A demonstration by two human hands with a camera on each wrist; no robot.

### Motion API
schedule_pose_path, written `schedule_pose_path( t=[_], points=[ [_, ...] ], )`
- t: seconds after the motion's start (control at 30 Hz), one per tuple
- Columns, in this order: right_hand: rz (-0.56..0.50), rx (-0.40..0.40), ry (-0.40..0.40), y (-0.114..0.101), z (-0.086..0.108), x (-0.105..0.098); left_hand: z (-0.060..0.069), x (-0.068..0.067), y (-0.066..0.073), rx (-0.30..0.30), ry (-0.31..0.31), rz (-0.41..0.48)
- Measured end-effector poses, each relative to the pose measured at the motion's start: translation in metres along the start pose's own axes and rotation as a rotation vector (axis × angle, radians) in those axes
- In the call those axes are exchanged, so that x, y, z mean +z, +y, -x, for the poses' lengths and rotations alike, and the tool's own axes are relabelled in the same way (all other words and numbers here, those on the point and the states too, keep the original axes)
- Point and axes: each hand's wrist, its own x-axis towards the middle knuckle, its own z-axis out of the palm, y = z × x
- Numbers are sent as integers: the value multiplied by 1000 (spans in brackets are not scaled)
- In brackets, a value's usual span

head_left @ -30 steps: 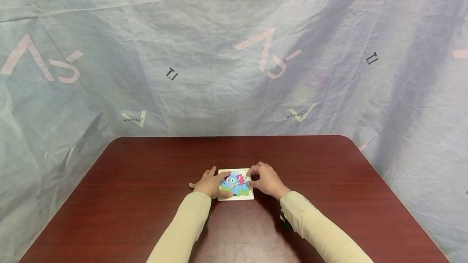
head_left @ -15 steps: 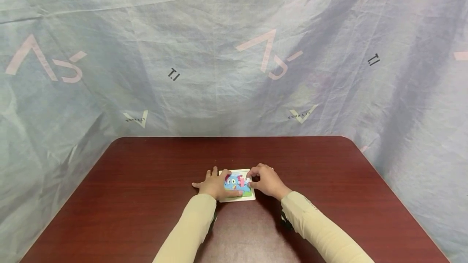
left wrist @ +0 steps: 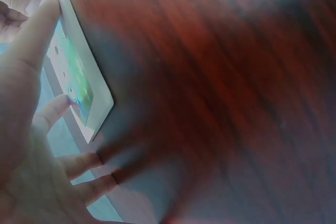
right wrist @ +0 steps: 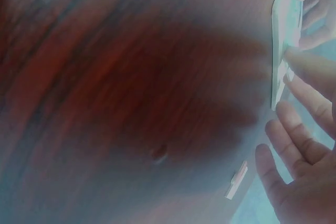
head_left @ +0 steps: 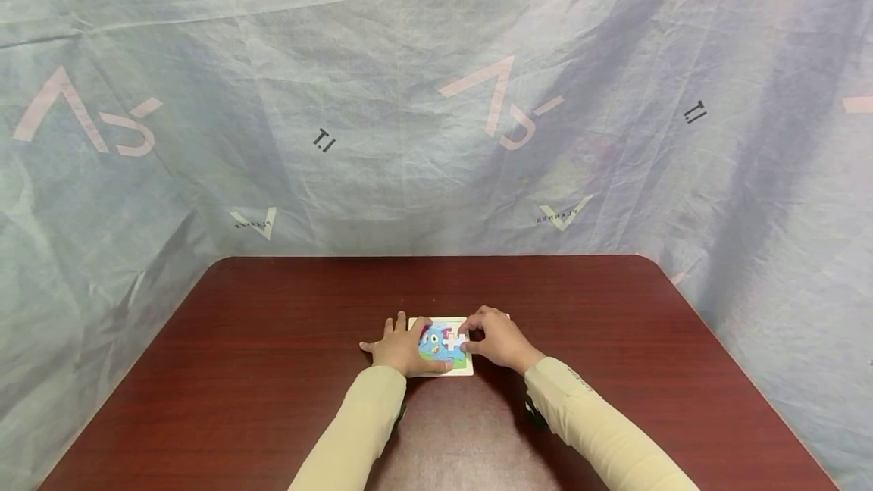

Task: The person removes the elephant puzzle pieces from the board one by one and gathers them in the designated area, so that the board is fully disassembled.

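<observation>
A flat puzzle board [head_left: 458, 372] with a pale frame and a blue cartoon animal lies in front of the hands. Across its left side rests my left hand [head_left: 398, 348], thumb along the near edge and index finger at the far edge, other fingers spread on the table. At the right side, my right hand [head_left: 501, 338] curls thumb and index finger round a pale, shiny puzzle piece [head_left: 454, 341]; its seating is unclear. The left wrist view shows the board [left wrist: 97, 98] under the left hand [left wrist: 31, 129]; in the right wrist view the right hand [right wrist: 307, 166] touches the board [right wrist: 278, 40].
A small pale piece [right wrist: 237, 181] lies on the table beyond the right hand, mostly hidden in the head view. The dark red table [head_left: 273, 400] ends at a far edge before a grey cloth backdrop [head_left: 382, 135].
Since a second ago my left hand has shifted slightly right, its thumb further along the board. The patch by my right fingertips has turned from pink to white; that hand has barely moved.
</observation>
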Motion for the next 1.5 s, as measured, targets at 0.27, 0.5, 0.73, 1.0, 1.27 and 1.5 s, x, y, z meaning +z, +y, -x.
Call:
schedule_pose_path(
  t=[0.27,0.5,0.73,1.0,1.27,1.5],
  points=[
    [-98,30,40,-1,-3,0,0,-2,1,-11,-11,5],
    [-154,82,45,0,-4,-1,3,-4,3,-16,-13,7],
    [-116,61,21,-2,-5,-3,-1,-5,4,-45,-58,32],
    [-96,60,11,-3,-6,-2,-1,-4,7,-52,-45,44],
    [-127,94,12,-5,-10,-12,1,-2,7,-41,-29,32],
    [-138,136,-93,-3,-9,-19,1,-3,6,-29,-30,39]
  ],
)
